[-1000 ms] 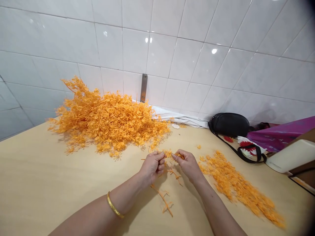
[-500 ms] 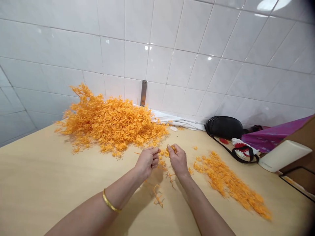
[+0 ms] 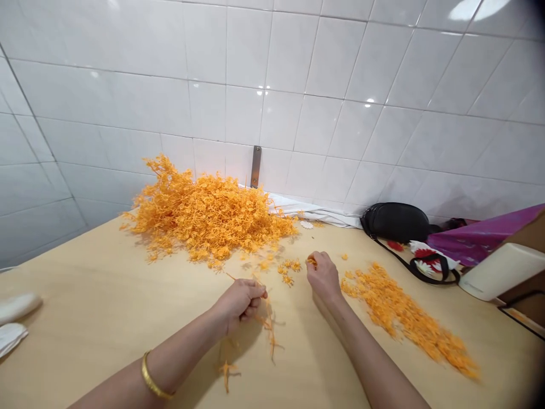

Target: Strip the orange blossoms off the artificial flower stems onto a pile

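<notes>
My left hand (image 3: 240, 304) is closed around thin orange plastic stems (image 3: 269, 326), whose branched ends hang below the fingers. My right hand (image 3: 324, 275), a short way to the right, pinches a small orange plastic flower piece (image 3: 312, 262) at its fingertips. Between and beyond the hands, several loose flower pieces (image 3: 289, 268) lie on the table. Behind my left hand rises a big heap of orange plastic flower sprays (image 3: 208, 213). To the right of my right hand stretches a long, low pile of orange flower pieces (image 3: 404, 318).
The wooden table (image 3: 128, 301) meets a white tiled wall (image 3: 289, 57). Along the wall lies a white cloth (image 3: 315, 210). At the right are a black bag (image 3: 398, 221) with a strap, red and white flowers (image 3: 426, 258) and a cream-coloured container (image 3: 502, 271). White objects (image 3: 17, 308) lie far left.
My hands have moved apart: the left went down and left with the stems, the right moved slightly right. Loose flower pieces now show on the table between them. The view has shifted left.
</notes>
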Tool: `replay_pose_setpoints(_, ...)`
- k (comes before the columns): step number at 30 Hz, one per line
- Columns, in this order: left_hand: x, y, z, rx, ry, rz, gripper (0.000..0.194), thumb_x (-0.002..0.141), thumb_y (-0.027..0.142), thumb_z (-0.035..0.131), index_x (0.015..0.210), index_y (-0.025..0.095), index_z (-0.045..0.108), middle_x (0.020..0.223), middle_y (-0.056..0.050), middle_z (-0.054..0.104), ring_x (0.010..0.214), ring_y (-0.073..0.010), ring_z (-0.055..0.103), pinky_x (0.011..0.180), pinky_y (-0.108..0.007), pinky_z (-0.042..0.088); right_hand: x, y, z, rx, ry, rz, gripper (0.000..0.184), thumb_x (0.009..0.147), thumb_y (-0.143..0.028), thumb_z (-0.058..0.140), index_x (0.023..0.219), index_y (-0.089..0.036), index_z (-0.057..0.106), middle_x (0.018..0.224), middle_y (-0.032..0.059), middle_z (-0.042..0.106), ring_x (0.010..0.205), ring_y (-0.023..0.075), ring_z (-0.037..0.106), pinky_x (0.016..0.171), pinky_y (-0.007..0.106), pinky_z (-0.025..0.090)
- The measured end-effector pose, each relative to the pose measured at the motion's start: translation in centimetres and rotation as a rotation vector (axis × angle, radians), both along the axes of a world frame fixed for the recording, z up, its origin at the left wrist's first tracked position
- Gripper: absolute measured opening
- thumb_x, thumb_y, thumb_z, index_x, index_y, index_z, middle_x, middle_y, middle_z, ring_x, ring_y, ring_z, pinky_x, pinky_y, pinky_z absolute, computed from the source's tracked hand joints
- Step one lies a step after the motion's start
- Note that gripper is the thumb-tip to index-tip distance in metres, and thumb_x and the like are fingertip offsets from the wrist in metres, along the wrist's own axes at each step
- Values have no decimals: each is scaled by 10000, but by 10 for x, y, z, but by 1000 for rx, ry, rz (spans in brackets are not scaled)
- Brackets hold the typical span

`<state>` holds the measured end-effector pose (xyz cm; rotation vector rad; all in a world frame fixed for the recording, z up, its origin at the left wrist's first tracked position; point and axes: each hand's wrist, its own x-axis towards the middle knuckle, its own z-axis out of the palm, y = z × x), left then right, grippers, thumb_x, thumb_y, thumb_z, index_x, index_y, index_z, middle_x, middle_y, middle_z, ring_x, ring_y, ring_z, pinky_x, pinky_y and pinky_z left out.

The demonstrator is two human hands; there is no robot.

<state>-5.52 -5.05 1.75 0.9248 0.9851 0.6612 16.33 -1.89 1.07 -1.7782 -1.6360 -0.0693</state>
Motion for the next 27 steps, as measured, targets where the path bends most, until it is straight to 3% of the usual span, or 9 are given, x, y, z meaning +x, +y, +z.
replay_pose_setpoints(4, 2, -9, 5, 16, 153, -104, 252, 591, 364, 600, 614, 164, 449, 350, 90, 332, 283, -25, 222, 330, -180, 86, -32, -5, -10, -3, -152, 181, 288, 745, -171, 376, 982, -224, 531, 1056, 52, 500, 934, 185, 445, 760, 294, 313)
replay_pose_setpoints(8, -8, -21, 13, 101, 309, -138, 232, 645, 385, 540, 649, 181, 430, 344, 78, 375, 269, -45, 272, 311, -178, 144, -43, -2, -18, -74, -389, 305, 292, 804, -321, 389, 1068, -295, 512, 1138, 37, 476, 1020, 218, 385, 828, 350, 270)
replay_pose_setpoints(15, -40, -41, 40, 302, 529, -369, 397, 719, 495, 413, 935, 174, 507, 471, 29, 494, 301, -74, 377, 337, -186, 249, 9, -2, -20, -142, -606, 60, 280, 849, -285, 319, 1022, -257, 538, 976, 77, 519, 881, 210, 435, 752, 340, 282)
replay_pose_setpoints(17, -46, -38, 48, 398, 558, -334, 394, 730, 495, 401, 898, 169, 543, 467, 34, 462, 323, -69, 358, 359, -192, 266, 28, -6, -18, -166, -640, -26, 264, 832, -287, 360, 1019, -240, 541, 987, 92, 513, 889, 225, 430, 745, 349, 281)
replay_pose_setpoints(19, -47, -30, 51, 566, 609, -204, 366, 741, 476, 396, 795, 162, 577, 478, 25, 442, 379, -77, 368, 397, -199, 283, 41, -11, -15, -160, -660, -111, 281, 804, -268, 415, 1060, -217, 522, 1041, 112, 496, 925, 244, 415, 763, 367, 272)
replay_pose_setpoints(21, -41, -19, 47, 784, 674, -48, 335, 748, 441, 410, 750, 165, 599, 557, -8, 492, 485, -105, 430, 466, -214, 315, 46, -15, -12, -138, -650, -168, 311, 793, -244, 432, 1092, -196, 503, 1083, 127, 482, 954, 252, 401, 781, 377, 267)
replay_pose_setpoints(23, -30, -8, 38, 973, 723, 34, 302, 747, 407, 432, 830, 182, 615, 737, -51, 564, 660, -154, 495, 575, -242, 354, 43, -18, -10, -127, -621, -165, 307, 810, -234, 402, 1097, -192, 501, 1101, 128, 481, 970, 247, 395, 793, 376, 269)
replay_pose_setpoints(25, -15, 0, 26, 1086, 729, -9, 315, 753, 382, 435, 962, 201, 587, 929, -78, 564, 841, -203, 491, 691, -281, 362, 36, -20, -9, -128, -603, -101, 313, 827, -248, 370, 1110, -201, 495, 1133, 119, 472, 1003, 243, 380, 813, 376, 266)
replay_pose_setpoints(27, 2, 2, 14, 1160, 708, -132, 339, 765, 356, 422, 1047, 210, 538, 1016, -92, 537, 940, -225, 457, 766, -308, 350, 28, -19, -12, -145, -604, -13, 343, 833, -284, 360, 1154, -220, 462, 1191, 107, 442, 1052, 243, 354, 845, 388, 252)
